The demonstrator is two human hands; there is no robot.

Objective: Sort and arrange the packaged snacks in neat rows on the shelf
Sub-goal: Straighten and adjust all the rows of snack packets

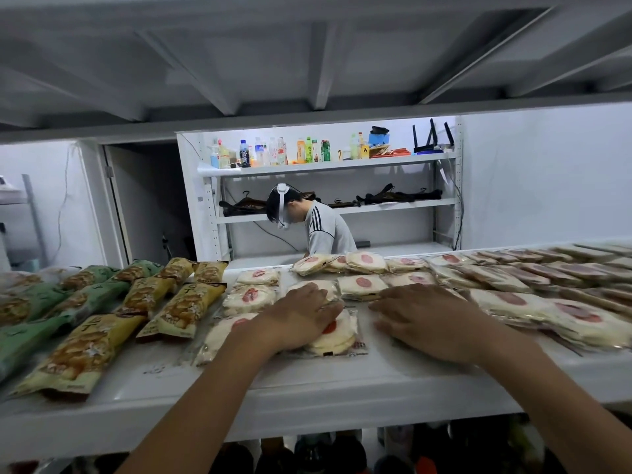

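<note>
Both my hands reach onto a white shelf (273, 391) covered with packaged snacks. My left hand (301, 316) lies flat, fingers spread, on a clear pack of white round cakes with a red mark (337, 336). My right hand (427, 319) presses palm-down on another white cake pack that it mostly hides. More white cake packs (362, 285) lie in rows behind and to the right (547, 309). Yellow snack packs (181, 309) and green ones (30, 302) lie in slanted rows at the left.
The underside of an upper shelf (307, 63) hangs close overhead. Beyond the shelf a person in a grey top (325, 230) bends over, before a rack with bottles (273, 152). Dark items show on the level below (307, 453).
</note>
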